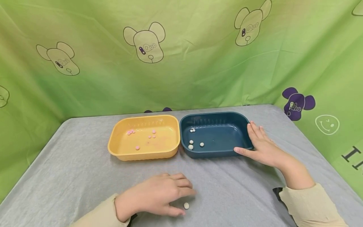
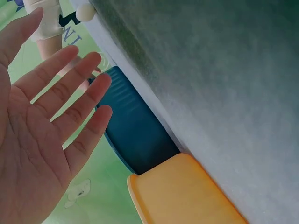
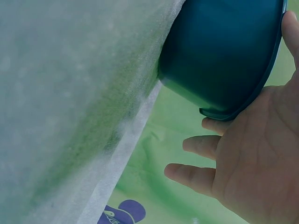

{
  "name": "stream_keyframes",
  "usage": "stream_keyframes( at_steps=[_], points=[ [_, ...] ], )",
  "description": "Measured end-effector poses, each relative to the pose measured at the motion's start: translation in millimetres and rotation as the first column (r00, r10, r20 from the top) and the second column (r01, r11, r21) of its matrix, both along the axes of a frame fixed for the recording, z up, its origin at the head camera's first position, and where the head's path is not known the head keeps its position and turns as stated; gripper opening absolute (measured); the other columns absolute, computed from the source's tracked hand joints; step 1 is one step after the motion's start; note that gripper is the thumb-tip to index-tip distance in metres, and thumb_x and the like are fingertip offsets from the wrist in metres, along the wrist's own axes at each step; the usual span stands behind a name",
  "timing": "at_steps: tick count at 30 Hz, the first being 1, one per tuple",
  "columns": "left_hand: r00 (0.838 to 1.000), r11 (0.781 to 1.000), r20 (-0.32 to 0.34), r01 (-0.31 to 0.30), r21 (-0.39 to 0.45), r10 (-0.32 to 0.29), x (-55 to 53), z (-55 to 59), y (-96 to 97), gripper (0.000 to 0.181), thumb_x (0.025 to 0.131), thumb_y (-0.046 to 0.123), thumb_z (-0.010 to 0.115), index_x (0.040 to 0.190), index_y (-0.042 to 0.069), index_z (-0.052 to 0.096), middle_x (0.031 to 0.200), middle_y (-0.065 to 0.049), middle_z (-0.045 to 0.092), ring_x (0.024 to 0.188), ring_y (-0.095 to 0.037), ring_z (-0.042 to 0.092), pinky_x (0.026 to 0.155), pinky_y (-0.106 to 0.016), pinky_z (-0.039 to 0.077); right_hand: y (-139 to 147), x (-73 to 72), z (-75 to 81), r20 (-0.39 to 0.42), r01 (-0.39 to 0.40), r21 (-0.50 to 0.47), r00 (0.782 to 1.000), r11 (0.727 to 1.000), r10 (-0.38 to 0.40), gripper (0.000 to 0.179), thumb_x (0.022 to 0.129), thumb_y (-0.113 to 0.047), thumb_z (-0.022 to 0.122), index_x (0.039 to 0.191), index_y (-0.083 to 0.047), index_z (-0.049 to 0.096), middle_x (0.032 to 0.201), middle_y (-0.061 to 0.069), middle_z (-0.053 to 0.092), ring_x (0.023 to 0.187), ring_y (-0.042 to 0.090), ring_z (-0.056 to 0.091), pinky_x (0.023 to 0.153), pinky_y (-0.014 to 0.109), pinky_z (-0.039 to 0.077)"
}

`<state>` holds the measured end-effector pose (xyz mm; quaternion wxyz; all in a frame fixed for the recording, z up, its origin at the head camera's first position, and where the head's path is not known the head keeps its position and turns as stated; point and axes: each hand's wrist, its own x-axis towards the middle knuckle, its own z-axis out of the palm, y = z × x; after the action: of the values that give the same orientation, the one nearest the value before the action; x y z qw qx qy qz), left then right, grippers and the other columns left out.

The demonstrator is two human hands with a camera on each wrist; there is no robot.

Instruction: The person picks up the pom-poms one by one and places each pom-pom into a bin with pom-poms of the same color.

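In the head view, a small white ball (image 1: 186,206) lies on the grey cloth at the front. My left hand (image 1: 158,194) hovers beside it, thumb and fingers spread around the ball's left side, gripping nothing. The left wrist view shows the palm (image 2: 42,126) with fingers extended, and the ball (image 2: 86,12) beyond the fingertips. On the right, my right hand (image 1: 263,146) rests against the corner of a dark blue tray (image 1: 215,154). Its thumb touches the front rim and its straight fingers lie along the right end. Several white balls (image 1: 202,144) sit in the tray's left part.
A yellow tray (image 1: 144,156) stands left of the blue one, their ends touching, with several small pink balls (image 1: 137,148) inside. Grey cloth (image 1: 76,164) covers the table. Behind and at the sides hangs a green printed curtain (image 1: 193,63).
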<state>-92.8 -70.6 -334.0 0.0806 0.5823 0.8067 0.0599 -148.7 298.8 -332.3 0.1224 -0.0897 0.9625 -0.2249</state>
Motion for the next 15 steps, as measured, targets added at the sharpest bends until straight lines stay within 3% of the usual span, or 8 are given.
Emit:
stream_keyframes(
  at_steps=[15],
  points=[
    [0.996,0.998,0.077,0.045,-0.041,-0.042,0.2,-5.1,4.5,0.034,0.095,0.048,0.062,0.121,0.027,0.068,0.112,0.018,0.063,0.103,0.002,0.054,0.076,-0.008,0.045,0.7,0.1,-1.5,0.001,-0.002,-0.011,1.000,1.000,0.002,0.114,0.091,-0.063,0.058,0.156,0.001,-0.011,0.163,0.020,-0.022,0.146,0.052,-0.020,0.111,0.079,0.004]
  ],
)
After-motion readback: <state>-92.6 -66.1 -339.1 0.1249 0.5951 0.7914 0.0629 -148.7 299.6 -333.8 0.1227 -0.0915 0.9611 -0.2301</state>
